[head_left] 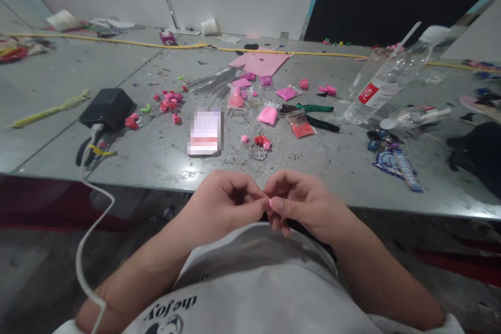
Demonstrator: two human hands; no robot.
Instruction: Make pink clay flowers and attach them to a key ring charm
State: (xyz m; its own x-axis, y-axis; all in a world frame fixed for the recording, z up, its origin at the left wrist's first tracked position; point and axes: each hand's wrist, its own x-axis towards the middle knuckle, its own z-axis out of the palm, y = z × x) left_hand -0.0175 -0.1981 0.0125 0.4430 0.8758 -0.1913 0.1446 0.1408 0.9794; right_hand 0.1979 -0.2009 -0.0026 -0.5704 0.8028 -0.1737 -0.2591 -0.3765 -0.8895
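Both hands meet at the table's front edge, their fingertips touching. Between them shows a tiny bit of pink clay (271, 202). My left hand (230, 201) is closed in a pinch at it, and my right hand (303, 203) pinches the same bit between thumb and fingers. Just beyond them lies a round wire piece (259, 152) with red and pink clay flowers (261, 141) on its top. A small pink ball (245, 139) sits to its left. Farther back are bags of pink clay (267, 114) and a bag of red clay (301, 126).
Green-handled pliers (319, 108) lie behind the red bag. On the right are a plastic bottle (391, 83), a clear cup (362, 81) and a blue keychain (395, 164). At the left are a black charger (106, 109) with a white cable (92, 185) and a blurred-out rectangle (205, 131).
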